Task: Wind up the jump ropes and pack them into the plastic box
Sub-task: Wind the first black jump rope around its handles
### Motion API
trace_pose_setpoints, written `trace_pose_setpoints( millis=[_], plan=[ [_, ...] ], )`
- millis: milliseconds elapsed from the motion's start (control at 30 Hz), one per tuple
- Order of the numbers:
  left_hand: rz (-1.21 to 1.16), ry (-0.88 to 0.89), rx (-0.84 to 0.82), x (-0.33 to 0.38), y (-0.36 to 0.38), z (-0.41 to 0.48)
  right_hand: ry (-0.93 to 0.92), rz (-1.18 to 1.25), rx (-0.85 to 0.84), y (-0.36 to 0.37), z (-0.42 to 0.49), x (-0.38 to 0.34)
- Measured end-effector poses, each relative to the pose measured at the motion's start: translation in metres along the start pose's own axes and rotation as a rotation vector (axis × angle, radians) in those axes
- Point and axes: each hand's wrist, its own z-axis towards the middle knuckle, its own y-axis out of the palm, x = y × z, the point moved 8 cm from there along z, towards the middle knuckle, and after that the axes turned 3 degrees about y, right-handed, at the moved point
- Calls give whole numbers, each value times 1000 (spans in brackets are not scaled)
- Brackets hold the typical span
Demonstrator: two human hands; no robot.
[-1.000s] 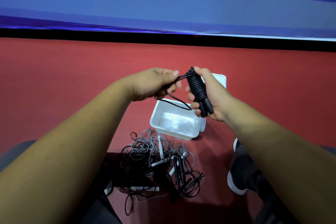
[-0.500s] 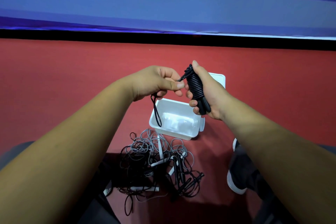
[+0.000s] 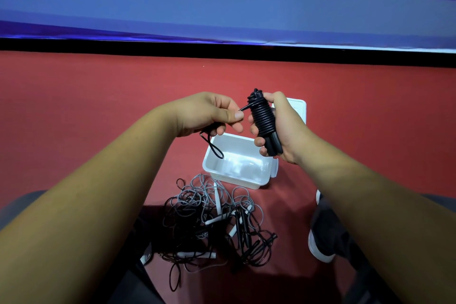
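Note:
My right hand grips a black jump rope, its cord coiled tightly round the two black handles. My left hand pinches the free end of that cord beside the top of the coil, and a short black loop hangs below the hand. Both hands hover over the open white plastic box on the red floor. In front of the box lies a tangled heap of grey and black jump ropes with white and black handles.
The box's white lid lies behind it, partly hidden by my right hand. A dark shoe with a white sole stands to the right of the heap. A blue banner runs along the far wall.
The slack cord between my hands has been drawn in, leaving only a short loop under my left hand. My left hand now pinches the cord end close to the coil's top.

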Motion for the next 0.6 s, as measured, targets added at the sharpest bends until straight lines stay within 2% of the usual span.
trace_pose_setpoints(
  millis=[233, 467, 600],
  plan=[
    [-18, -14, 8, -3, -3, 0, -48, -43, 21, 1, 4, -2],
    [133, -28, 48, -15, -10, 5, -52, -12, 5, 3, 5, 5],
    [118, -22, 42, -20, -9, 8, -44, 19, -15, 3, 6, 5]
  ],
)
